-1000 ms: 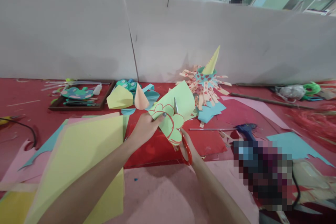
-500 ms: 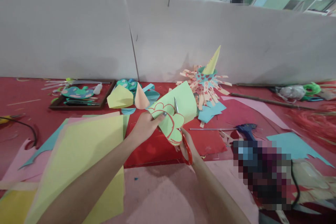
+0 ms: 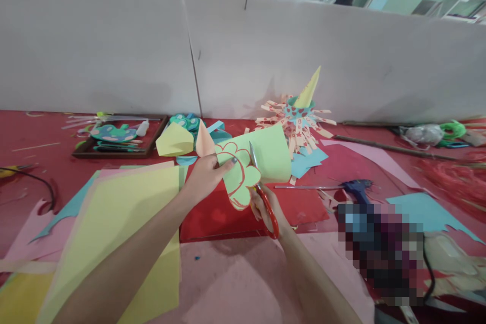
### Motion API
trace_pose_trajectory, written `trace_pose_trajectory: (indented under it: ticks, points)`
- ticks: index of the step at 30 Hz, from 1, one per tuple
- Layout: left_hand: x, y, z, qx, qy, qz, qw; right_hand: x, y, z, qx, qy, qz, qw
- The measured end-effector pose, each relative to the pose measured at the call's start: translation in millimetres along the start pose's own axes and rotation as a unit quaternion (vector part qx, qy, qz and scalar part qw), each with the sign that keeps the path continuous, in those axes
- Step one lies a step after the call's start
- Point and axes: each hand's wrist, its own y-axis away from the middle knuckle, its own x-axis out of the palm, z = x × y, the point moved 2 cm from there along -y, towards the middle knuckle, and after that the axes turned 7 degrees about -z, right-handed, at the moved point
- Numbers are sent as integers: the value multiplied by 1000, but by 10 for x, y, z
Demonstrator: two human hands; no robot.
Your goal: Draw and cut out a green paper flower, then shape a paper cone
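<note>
A light green sheet of paper [image 3: 271, 154] with a scalloped shape drawn in red is pinched in my left hand [image 3: 207, 174], thumb on top. Its lower right edge follows the scalloped outline. My right hand [image 3: 268, 207] grips red-handled scissors [image 3: 270, 215], fingers partly hidden behind the handles. The scissor blades reach up to the paper between the scalloped part and the plain part. Both hands are above a red sheet [image 3: 220, 220]. Behind the left hand stand a peach paper cone [image 3: 204, 142] and a folded yellow paper piece [image 3: 174, 140].
Stacked coloured sheets [image 3: 129, 223] lie at left, below a brown tray [image 3: 114, 154] of tools. A fringed paper figure with a yellow cone [image 3: 309, 88] stands behind the hands. A blue glue gun [image 3: 357, 187] is at right. A grey partition [image 3: 114, 45] closes the back.
The green paper has turned in my left hand, its plain part swinging right and down. The scalloped end has shifted left, and the scissor blades have moved slightly left.
</note>
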Motion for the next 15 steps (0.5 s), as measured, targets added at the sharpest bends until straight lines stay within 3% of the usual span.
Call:
trace_pose_trajectory:
  ticks: [15]
  points:
    - [-35, -18, -7, -7, 7, -3, 1000, -8, 21, 35, -9, 14, 17, 1000]
